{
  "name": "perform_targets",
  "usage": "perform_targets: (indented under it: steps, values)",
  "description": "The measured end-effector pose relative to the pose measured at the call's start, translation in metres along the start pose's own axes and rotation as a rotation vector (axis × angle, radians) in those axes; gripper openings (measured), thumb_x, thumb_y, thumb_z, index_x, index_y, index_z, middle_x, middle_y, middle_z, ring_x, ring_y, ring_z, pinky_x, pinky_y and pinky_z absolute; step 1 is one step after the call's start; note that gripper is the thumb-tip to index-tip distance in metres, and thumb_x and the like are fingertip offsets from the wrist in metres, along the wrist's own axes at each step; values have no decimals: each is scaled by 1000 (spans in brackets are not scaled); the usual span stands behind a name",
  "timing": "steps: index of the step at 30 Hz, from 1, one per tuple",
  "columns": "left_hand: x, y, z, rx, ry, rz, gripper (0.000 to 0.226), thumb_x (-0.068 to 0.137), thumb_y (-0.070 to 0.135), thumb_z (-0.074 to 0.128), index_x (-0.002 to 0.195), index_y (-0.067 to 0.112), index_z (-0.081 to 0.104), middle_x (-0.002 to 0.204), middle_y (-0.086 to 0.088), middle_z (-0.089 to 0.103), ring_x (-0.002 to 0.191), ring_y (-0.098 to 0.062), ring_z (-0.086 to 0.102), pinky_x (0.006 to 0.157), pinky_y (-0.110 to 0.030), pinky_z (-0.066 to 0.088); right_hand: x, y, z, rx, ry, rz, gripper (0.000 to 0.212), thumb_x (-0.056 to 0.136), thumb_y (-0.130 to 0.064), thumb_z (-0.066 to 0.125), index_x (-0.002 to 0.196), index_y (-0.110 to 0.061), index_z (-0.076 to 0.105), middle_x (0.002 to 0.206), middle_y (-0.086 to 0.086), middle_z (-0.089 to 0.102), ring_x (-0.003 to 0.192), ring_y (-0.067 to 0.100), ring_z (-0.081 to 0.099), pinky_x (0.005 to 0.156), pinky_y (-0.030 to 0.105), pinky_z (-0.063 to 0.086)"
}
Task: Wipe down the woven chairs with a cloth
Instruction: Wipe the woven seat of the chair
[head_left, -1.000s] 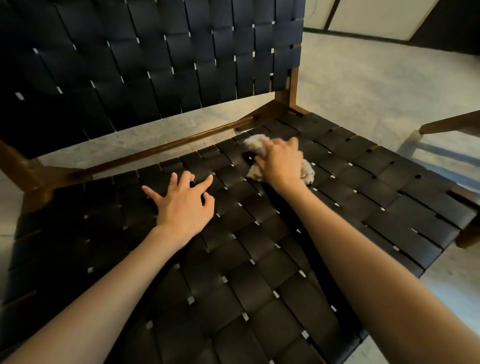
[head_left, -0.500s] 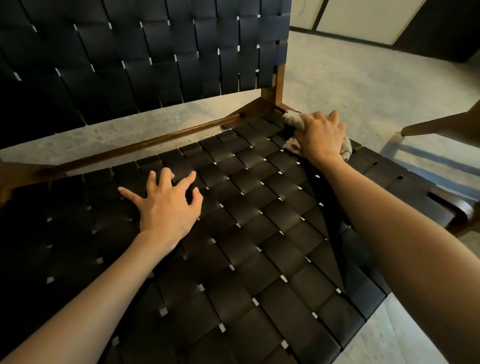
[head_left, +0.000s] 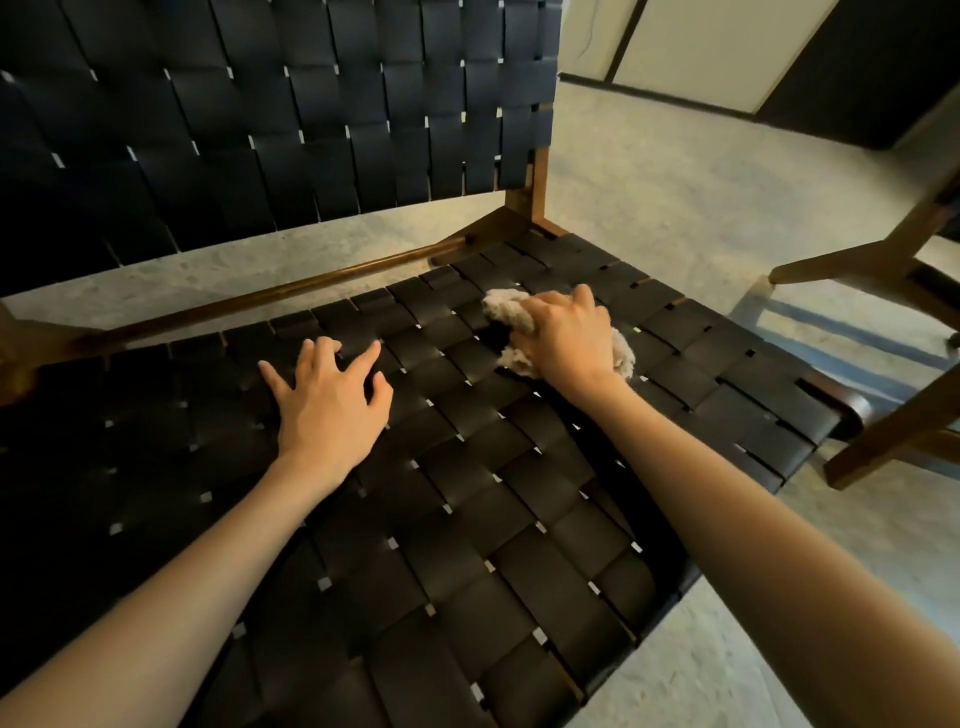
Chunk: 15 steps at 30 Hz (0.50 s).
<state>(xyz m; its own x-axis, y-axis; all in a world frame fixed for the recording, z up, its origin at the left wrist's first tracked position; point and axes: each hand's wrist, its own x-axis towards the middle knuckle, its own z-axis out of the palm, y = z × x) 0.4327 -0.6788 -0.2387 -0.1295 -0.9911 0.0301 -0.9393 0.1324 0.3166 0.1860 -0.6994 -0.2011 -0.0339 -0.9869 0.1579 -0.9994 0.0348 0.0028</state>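
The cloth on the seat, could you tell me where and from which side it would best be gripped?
Probably the bunched middle of the cloth, taken from above, as the right hand does now. It lies crumpled on the flat woven seat, so only its top is open to a grip; loose ends stick out on both sides of the hand.
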Motion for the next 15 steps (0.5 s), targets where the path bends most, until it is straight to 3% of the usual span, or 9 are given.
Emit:
perform_targets:
  steps: [5,9,11,15]
  values:
    - [1,-4,0,-95,-18,28,51,94,49,42,143,32,39,151,-12,25,144,-28,19,116,-55,1,12,70,-21,-115,44,242,32,96,-35,48,126,-25,57,129,4,58,118,35,39,90,45,33]
    - [5,-5,2,-121,-67,112,53,95,48,43,145,30,36,156,-2,25,147,-22,10,117,-52,0,19,78,-24,-144,35,372,31,97,-37,50,122,-21,57,126,8,58,121,37,37,90,46,35]
    - [6,-5,2,-129,-73,113,53,95,48,43,144,30,37,156,0,26,146,-22,12,117,-51,1,16,68,-22,-118,52,383,29,95,-37,52,118,-21,59,120,8,60,119,36,39,86,44,36]
    - [7,-6,1,-128,-94,114,53,96,48,41,145,30,35,156,1,25,147,-22,10,117,-50,0,-7,30,-16,-9,23,227,28,93,-38,55,115,-22,61,111,6,62,112,32,42,73,38,34]
